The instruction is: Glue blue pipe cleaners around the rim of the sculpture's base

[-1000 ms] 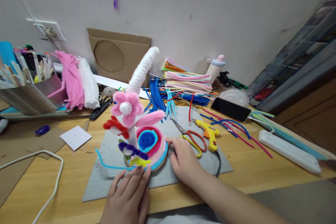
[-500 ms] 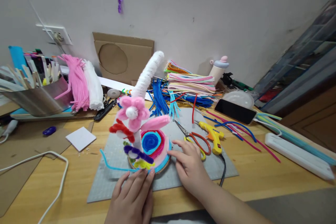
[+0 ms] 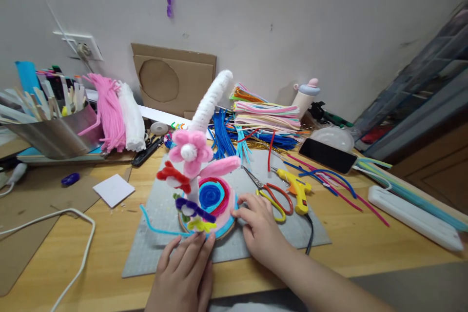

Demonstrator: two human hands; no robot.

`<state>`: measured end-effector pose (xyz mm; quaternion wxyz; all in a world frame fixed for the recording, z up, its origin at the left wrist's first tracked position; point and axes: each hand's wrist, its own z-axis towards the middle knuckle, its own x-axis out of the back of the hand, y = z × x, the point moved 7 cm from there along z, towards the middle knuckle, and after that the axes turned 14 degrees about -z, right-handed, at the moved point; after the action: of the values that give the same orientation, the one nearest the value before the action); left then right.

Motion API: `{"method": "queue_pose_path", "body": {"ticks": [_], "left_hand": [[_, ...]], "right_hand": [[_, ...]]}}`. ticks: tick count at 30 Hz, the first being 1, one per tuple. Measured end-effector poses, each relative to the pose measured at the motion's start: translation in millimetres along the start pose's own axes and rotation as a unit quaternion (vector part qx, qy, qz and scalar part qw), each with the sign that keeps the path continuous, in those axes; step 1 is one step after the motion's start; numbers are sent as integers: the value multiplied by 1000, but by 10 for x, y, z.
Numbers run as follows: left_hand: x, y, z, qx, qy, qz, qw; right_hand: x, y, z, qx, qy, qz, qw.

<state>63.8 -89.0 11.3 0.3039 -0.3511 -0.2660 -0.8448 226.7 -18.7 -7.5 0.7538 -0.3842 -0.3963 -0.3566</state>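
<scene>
A round wooden base (image 3: 219, 235) is covered in coiled pipe cleaner rings of blue, pink and red, with light blue at the rim. From its left side rises a leaning white wrapped stem (image 3: 212, 100) bearing a pink flower (image 3: 199, 144), a red one (image 3: 170, 175), a purple one (image 3: 203, 213), a yellow one (image 3: 204, 225) and a pink petal shape (image 3: 221, 165). My left hand (image 3: 185, 265) presses its closed-up fingertips on a light blue pipe cleaner (image 3: 161, 230) at the front rim; its tail sticks out left. My right hand (image 3: 261, 226) grips the right rim with bent fingers.
A grey cutting mat (image 3: 146, 258) lies beneath. Scissors (image 3: 268, 192) and a yellow glue gun (image 3: 300, 190) lie to the right. Pipe cleaner bundles (image 3: 266, 114), a phone (image 3: 327, 154) and a cardboard panel (image 3: 193, 78) stand behind. A white cable (image 3: 87, 243) curves at left.
The flowered stem shows slightly farther right and its base has turned a little. Both hands stay at the rim with almost no shift.
</scene>
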Motion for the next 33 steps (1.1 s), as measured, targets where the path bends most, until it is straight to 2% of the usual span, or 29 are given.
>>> {"method": "queue_pose_path", "body": {"ticks": [2,7,16,21,26,28,33], "left_hand": [[-13,8,-4,5,2,-2,1000],[6,27,-8,51,54,-39,997],[-35,27,-7,81,20,-59,995],[-39,35,-13,83,12,-57,995],[-37,27,-22,76,21,-57,995],[-32,19,-21,78,25,-60,995],[-31,16,-7,84,21,-65,994]], "right_hand": [[10,-29,0,12,6,-14,1000],[27,-112,-37,44,22,-70,996],[13,-123,-72,55,22,-100,993],[43,-93,-126,29,46,-54,997],[57,121,-166,-65,89,44,993],[28,187,-171,-86,86,71,990],[-30,203,-171,-86,65,76,991]]}}
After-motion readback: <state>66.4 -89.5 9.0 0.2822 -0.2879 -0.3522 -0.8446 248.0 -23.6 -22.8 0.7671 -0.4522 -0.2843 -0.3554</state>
